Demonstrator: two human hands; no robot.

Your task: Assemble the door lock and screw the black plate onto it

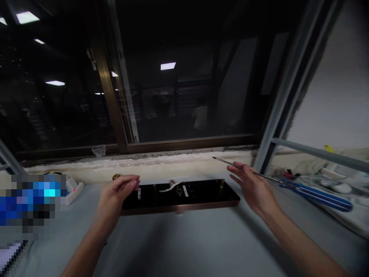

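Observation:
A long black panel [201, 192] with a copper-coloured edge lies on the grey table. It carries white labels, a white wire [170, 188] and a small brass post [221, 184] near its right end. My left hand [115, 194] is over the panel's left end, thumb and fingers pressed together; whatever they may hold is too small to make out. A brass knob [116, 176] shows just behind that hand. Right of the panel, my right hand [256, 186] grips a long screwdriver [319, 196] by its thin shaft. Its dark tip points left, and its blue handle extends to the right.
A small clear plastic cup [99, 151] stands on the window sill. At left is a white power strip [74, 192] with a red light, beside a pixelated area. Metal frame posts [276, 119] and clutter with cables [337, 177] are at right.

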